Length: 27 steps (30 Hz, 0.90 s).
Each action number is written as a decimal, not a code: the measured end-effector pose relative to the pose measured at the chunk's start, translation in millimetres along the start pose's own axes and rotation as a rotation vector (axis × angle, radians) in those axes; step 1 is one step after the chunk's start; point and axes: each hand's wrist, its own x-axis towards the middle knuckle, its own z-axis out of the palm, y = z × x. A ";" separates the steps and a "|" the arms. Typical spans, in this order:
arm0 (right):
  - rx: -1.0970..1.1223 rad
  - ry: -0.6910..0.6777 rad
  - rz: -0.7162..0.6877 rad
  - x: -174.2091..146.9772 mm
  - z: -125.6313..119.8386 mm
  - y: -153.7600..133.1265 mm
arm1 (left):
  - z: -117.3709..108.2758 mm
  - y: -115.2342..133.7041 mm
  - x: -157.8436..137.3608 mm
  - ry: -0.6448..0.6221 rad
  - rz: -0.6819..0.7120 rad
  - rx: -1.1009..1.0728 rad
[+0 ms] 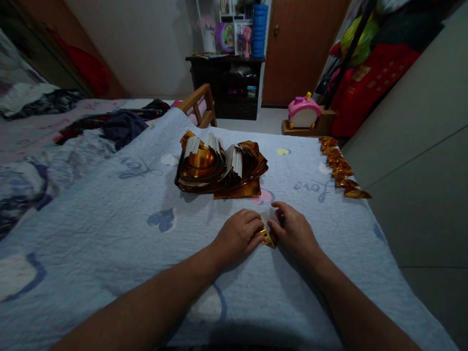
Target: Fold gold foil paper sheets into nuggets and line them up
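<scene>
A small sheet of gold foil paper (267,237), white on its back, lies partly folded on the bed in front of me. My left hand (243,234) has its fingers curled over the paper's left side. At the right side, my right hand (292,226) touches the same paper with thumb and fingers bent around its edge. The hands hide part of the paper. Beyond them rests a loose, curled stack of gold foil paper (234,165) with white backs showing. Along the bed's right edge runs a row of folded gold paper pieces (341,170).
A light blue patterned bedsheet (120,243) covers the bed under my hands. Clothes (126,126) lie in a heap to the left. Past the far edge are a wooden chair (201,105), a dark cabinet (226,87) and a pink toy case (304,112).
</scene>
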 end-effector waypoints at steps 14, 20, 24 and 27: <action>-0.287 -0.009 -0.117 4.0 7.0 -13.9 | 4.7 2.3 -1.4 0.000 0.082 0.142; -0.335 -0.029 -0.121 5.5 5.3 -14.6 | 7.0 2.4 -1.3 -0.038 0.129 0.203; -0.312 -0.029 -0.135 6.3 5.6 -11.8 | 5.3 2.7 -2.0 -0.098 0.132 0.226; -0.279 -0.011 -0.130 6.8 6.3 -10.3 | 4.5 3.2 -2.7 -0.126 0.142 0.271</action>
